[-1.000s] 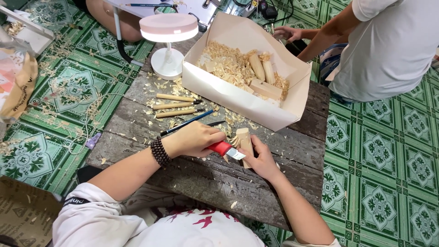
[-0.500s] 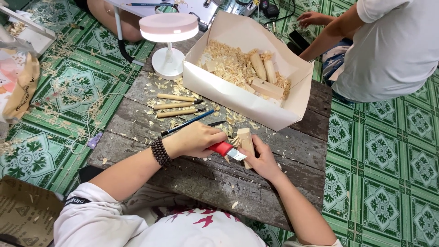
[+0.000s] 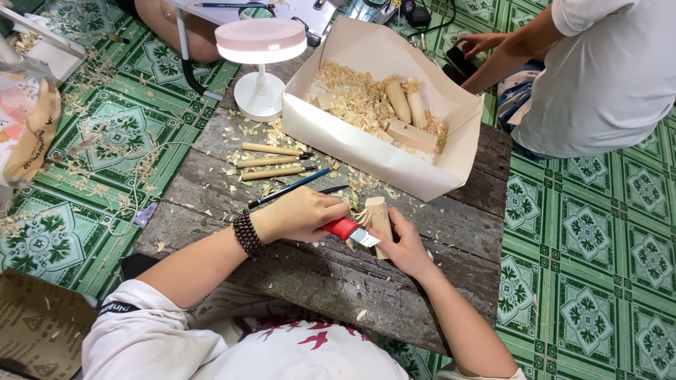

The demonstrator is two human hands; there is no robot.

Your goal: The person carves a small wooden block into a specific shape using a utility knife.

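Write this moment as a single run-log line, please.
left hand: grips red-handled knife | right hand: holds wood piece | blade: against the wood | surface: plank table | nearby: box of shavings, desk lamp

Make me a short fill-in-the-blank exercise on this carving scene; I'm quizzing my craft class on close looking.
1. The left hand grips a knife with a ____ handle.
2. The right hand holds a wood piece above the ____ tabletop.
3. The white box holds carved pieces and wood ____.
4. The left wrist wears a dark ____ bracelet.

Missing words: red; wooden; shavings; beaded
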